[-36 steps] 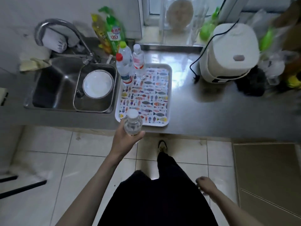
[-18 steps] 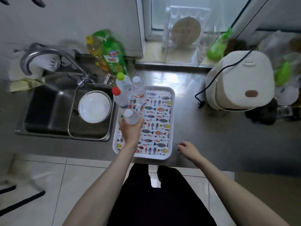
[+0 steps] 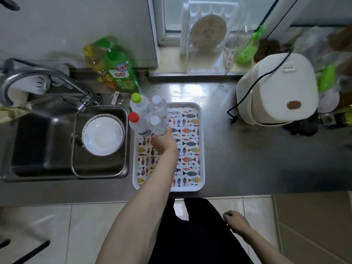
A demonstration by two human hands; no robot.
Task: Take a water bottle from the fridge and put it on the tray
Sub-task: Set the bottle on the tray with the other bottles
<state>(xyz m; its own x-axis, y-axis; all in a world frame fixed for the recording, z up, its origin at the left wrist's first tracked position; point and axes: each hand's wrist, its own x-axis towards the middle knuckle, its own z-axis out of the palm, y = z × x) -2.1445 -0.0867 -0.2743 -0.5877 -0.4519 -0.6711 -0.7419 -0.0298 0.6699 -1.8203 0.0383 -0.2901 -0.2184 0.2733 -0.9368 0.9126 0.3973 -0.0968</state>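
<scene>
A white tray [image 3: 201, 149] printed with coloured fish lies on the steel counter. At its far left corner stand three bottles: one with a green cap [image 3: 139, 104], one with a red cap [image 3: 136, 123] and one with a white cap [image 3: 159, 106]. My left hand [image 3: 164, 142] is shut on a clear white-capped water bottle [image 3: 157, 126], held upright right beside those three, low over the tray; its base is hidden by my fingers. My right hand [image 3: 236, 221] hangs loosely curled and holds nothing, below the counter edge at the lower right.
A steel sink [image 3: 47, 145] with a white bowl [image 3: 102, 137] and a tap [image 3: 38, 77] is left of the tray. Detergent bottles [image 3: 116, 67] stand behind it. A white rice cooker [image 3: 276, 90] with a black cord sits to the right.
My left hand carried the water bottle from the counter's front edge forward across the tray to the group of bottles. My right hand rose to the counter edge, then dropped back down.
</scene>
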